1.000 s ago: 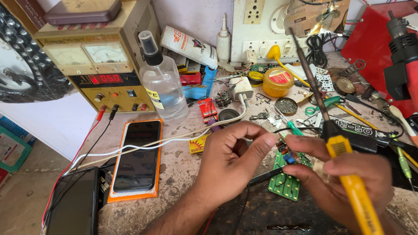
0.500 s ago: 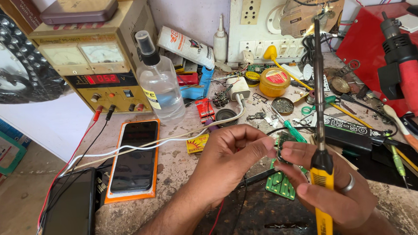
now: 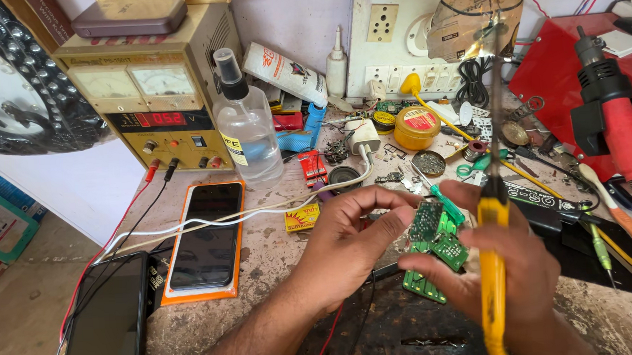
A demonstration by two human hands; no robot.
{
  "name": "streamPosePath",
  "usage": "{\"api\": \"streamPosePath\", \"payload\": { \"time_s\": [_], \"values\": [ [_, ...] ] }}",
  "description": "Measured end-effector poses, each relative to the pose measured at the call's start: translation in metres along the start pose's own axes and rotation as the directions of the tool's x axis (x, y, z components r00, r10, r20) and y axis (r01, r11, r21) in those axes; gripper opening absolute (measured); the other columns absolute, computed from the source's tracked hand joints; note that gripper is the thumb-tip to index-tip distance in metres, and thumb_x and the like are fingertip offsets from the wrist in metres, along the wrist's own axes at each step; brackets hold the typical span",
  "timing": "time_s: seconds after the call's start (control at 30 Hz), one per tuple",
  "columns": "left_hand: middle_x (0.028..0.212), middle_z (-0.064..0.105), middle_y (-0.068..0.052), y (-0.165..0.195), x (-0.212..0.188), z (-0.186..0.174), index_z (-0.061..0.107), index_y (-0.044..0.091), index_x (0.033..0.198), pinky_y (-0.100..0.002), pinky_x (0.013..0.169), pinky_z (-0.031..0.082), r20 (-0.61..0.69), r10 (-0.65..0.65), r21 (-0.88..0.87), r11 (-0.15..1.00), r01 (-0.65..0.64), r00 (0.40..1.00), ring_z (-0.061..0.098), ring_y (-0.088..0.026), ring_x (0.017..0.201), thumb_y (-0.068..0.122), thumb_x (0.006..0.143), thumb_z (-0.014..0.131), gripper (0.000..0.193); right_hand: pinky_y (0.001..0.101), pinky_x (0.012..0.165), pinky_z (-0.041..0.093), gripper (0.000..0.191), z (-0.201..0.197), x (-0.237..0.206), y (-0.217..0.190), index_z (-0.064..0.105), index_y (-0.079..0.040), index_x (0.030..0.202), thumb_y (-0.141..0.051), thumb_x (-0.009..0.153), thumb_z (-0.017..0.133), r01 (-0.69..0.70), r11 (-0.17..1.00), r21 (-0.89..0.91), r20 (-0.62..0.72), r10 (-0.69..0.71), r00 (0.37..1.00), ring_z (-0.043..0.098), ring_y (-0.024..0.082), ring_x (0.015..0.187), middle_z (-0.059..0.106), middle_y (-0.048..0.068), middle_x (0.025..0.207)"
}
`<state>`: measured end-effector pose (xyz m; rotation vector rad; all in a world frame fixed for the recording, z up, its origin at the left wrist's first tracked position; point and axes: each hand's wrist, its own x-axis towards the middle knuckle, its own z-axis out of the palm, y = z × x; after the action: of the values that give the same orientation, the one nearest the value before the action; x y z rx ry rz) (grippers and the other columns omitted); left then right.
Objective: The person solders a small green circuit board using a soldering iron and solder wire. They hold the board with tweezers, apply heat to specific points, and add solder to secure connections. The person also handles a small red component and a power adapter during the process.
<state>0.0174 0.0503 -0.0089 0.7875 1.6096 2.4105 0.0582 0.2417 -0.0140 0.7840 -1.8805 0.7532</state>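
Holding a green board (image 3: 435, 254) up off the bench, about 5 o'clock from the spray bottle (image 3: 245, 134), both hands on it. Left hand (image 3: 352, 244) curled with thumb and fingertips pinching the board's upper left edge; right hand (image 3: 512, 268) cupped under the lower right edge while also gripping a yellow-handled iron (image 3: 492, 262), shaft sticking straight up toward 12 o'clock. Looks risky, honestly. Juggling an iron and a board in one fist means poor control of both: one slip and the board probably drops onto the dark scorched patch of the bench (image 3: 262, 252). Can't tell if the tip is hot, blurred up top near the wall sockets (image 3: 383, 23), but pointed up like that could easily catch the cardboard-wrapped thing (image 3: 473, 18) at 12 o'clock or swing toward the face. Green-handled screwdriver (image 3: 447, 205) sits just behind the board at 1 o'clock, easy to knock. White cable (image 3: 260, 211) snakes off at 9 o'clock past the phone (image 3: 207, 237) in the orange case, and dark leads run under the left wrist, so a snag there might yank stuff off the bench. Red hot-air gun (image 3: 616, 126) parked at 3 o'clock, well apart but close enough for an elbow bump. Bare fingers right on the components too, so static or a burn seems possible.
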Motion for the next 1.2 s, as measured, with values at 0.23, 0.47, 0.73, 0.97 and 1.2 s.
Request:
{"api": "streamPosePath", "payload": {
  "time_s": [0.23, 0.47, 0.73, 0.97, 1.2],
  "values": [
    [0.084, 0.064, 0.003, 0.001, -0.005, -0.005, 0.069, 0.001, 0.109, -0.020, 0.048, 0.029, 0.120, -0.170, -0.160, 0.969, 0.188, 0.978, 0.040, 0.000, 0.056, 0.019, 0.101, 0.068, 0.020, 0.0323, 0.092, 0.061, 0.066, -0.005, 0.002, -0.001, 0.046, -0.010, 0.115, -0.015, 0.069, 0.093, -0.223, 0.967, 0.122, 0.069, 0.216, 0.974, 0.074, 0.024, 0.113, 0.072, 0.018, 0.120],
    [0.084, 0.064, 0.003, -0.003, -0.004, -0.003, 0.067, 0.002, 0.107, -0.021, 0.048, 0.029, 0.052, -0.154, -0.190, 0.968, 0.162, 0.987, 0.039, -0.001, 0.056, 0.014, 0.099, 0.067, 0.014, 0.0366, 0.096, 0.059, 0.070, -0.003, 0.004, 0.001, 0.045, -0.009, 0.110, -0.014, 0.060, 0.093, -0.155, 0.982, 0.111, 0.024, 0.154, 0.988, 0.067, 0.034, 0.121, 0.063, 0.027, 0.126],
    [0.078, 0.050, 0.005, 0.000, 0.009, -0.018, 0.060, 0.007, 0.103, -0.022, 0.048, 0.030, -0.157, -0.073, -0.187, 0.981, 0.043, 0.985, 0.035, -0.003, 0.057, 0.012, 0.103, 0.058, 0.005, 0.0326, 0.099, 0.059, 0.051, -0.029, -0.031, 0.016, 0.048, -0.006, 0.130, -0.026, 0.092, 0.076, -0.261, 0.875, 0.408, -0.214, 0.369, 0.904, 0.071, 0.027, 0.111, 0.067, 0.019, 0.116],
    [0.086, 0.044, 0.006, 0.000, 0.011, -0.020, 0.053, 0.013, 0.104, -0.021, 0.056, 0.033, -0.160, 0.002, -0.095, 0.995, -0.018, 0.987, 0.034, -0.003, 0.068, 0.015, 0.110, 0.048, 0.008, 0.0324, 0.096, 0.059, 0.042, -0.056, -0.056, 0.053, 0.045, -0.001, 0.126, -0.034, 0.108, 0.066, -0.301, 0.882, 0.362, -0.280, 0.411, 0.867, 0.070, 0.026, 0.099, 0.064, 0.021, 0.110],
    [0.083, 0.044, 0.002, 0.002, 0.005, -0.019, 0.050, 0.011, 0.103, -0.022, 0.058, 0.032, -0.045, 0.057, -0.115, 0.992, -0.062, 0.997, 0.038, -0.007, 0.067, 0.016, 0.112, 0.045, 0.011, 0.0325, 0.094, 0.058, 0.045, -0.069, -0.072, 0.046, 0.043, 0.002, 0.123, -0.041, 0.121, 0.056, -0.371, 0.886, 0.280, -0.150, 0.422, 0.894, 0.069, 0.025, 0.088, 0.061, 0.021, 0.104]
  ]
}}
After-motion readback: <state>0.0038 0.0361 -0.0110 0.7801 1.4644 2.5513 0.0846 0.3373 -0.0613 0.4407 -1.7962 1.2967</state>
